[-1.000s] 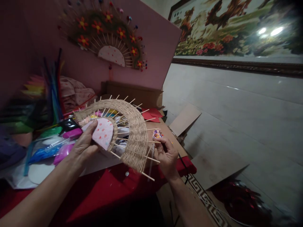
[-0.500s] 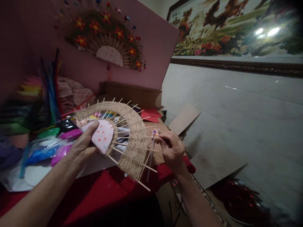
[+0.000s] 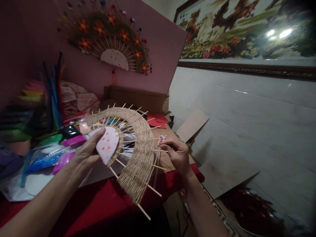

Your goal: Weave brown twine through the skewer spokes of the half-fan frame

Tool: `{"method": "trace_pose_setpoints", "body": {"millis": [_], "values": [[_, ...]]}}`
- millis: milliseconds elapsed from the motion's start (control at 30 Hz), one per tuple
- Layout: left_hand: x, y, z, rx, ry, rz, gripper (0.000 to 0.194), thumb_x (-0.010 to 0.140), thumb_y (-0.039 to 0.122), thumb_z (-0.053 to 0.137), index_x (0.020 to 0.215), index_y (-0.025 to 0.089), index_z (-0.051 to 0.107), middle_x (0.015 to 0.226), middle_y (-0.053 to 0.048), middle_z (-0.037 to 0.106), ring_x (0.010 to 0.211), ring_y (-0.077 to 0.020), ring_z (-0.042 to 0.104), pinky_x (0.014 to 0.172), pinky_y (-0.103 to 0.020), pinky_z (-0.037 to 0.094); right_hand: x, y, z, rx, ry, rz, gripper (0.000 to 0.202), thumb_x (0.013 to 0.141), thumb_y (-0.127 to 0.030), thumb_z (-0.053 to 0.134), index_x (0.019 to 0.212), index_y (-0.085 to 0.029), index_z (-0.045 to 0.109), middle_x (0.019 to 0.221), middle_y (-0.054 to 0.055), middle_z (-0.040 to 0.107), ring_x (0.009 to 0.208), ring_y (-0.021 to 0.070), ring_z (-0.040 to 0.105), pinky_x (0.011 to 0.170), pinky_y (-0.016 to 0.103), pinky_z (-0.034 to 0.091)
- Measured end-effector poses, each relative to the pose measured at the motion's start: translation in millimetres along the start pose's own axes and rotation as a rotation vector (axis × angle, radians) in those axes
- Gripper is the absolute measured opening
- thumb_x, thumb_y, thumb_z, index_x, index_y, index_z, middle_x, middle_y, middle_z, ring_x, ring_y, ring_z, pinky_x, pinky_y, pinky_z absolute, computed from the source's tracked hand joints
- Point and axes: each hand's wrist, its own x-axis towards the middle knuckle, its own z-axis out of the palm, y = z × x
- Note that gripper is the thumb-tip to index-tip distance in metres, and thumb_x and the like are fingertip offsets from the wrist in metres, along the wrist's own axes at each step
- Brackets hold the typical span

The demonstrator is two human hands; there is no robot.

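My left hand (image 3: 91, 146) grips a half-round fan of woven twine (image 3: 138, 138) by its spotted cloth centre (image 3: 108, 144), thumb on top. Thin wooden sticks fan out from the centre through the twine band and stick out past its outer edge. My right hand (image 3: 177, 154) is closed in a pinch at the fan's right rim, by the tip of one stick (image 3: 159, 150). Just beyond those fingertips shows a small speckled purple, orange and white piece (image 3: 162, 138), with a thin pale strip running down below it. Its exact form is partly hidden.
Bags of coloured clay (image 3: 46, 159) cover the left of the table with its red cloth (image 3: 98, 204). Cardboard (image 3: 170, 161) and red paper (image 3: 156, 121) lie behind the fan. A finished flowered fan (image 3: 115, 59) hangs on a pink board. A tiled wall bounds the right.
The fan has turned a little clockwise, its lower right end swinging down and left. My right hand has shifted slightly left, staying at the rim.
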Motion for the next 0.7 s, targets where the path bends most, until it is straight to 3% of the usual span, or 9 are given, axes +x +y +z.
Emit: {"method": "trace_pose_setpoints", "body": {"millis": [233, 433, 567, 700], "values": [[-1, -2, -1.7, 0.065, -0.092, 0.039, 0.013, 0.086, 0.012, 0.048, 0.093, 0.011, 0.059, 0.070, -0.008, 0.071, 0.060, -0.0175, 0.069, 0.064, -0.034, 0.058, -14, 3, 40, 0.284, 0.181, 0.265, 0.008, 0.073, -0.025, 0.065, 0.069, -0.018, 0.065, 0.067, -0.001, 0.064, 0.063, 0.0119, 0.058, 0.059, 0.023, 0.045], [-8, -3, 3.6, 0.040, -0.152, 0.131, 0.024, 0.086, 0.007, 0.045, 0.107, 0.009, 0.057, 0.077, -0.006, 0.072, 0.068, -0.0134, 0.069, 0.072, -0.028, 0.057, -22, 0, 71, 0.661, 0.358, 0.407, 0.017, 0.074, -0.031, 0.065, 0.086, -0.020, 0.062, 0.077, -0.001, 0.065, 0.066, 0.0118, 0.059, 0.060, 0.023, 0.048], [-8, -7, 7.1, 0.022, -0.151, 0.141, 0.025, 0.089, 0.012, 0.043, 0.109, 0.009, 0.058, 0.084, -0.007, 0.071, 0.073, -0.0150, 0.069, 0.072, -0.030, 0.057, -22, -9, 82, 0.750, 0.481, 0.440, 0.017, 0.073, -0.032, 0.065, 0.084, -0.020, 0.060, 0.074, -0.002, 0.063, 0.064, 0.0101, 0.058, 0.061, 0.023, 0.047], [-3, -10, 13.8, -0.052, -0.119, 0.177, 0.019, 0.088, 0.015, 0.046, 0.101, 0.013, 0.060, 0.082, -0.005, 0.071, 0.070, -0.0126, 0.069, 0.068, -0.026, 0.057, -24, -19, 81, 0.766, 0.502, 0.444, 0.021, 0.073, -0.033, 0.065, 0.088, -0.019, 0.059, 0.077, -0.001, 0.063, 0.065, 0.0106, 0.058, 0.060, 0.022, 0.046]]}}
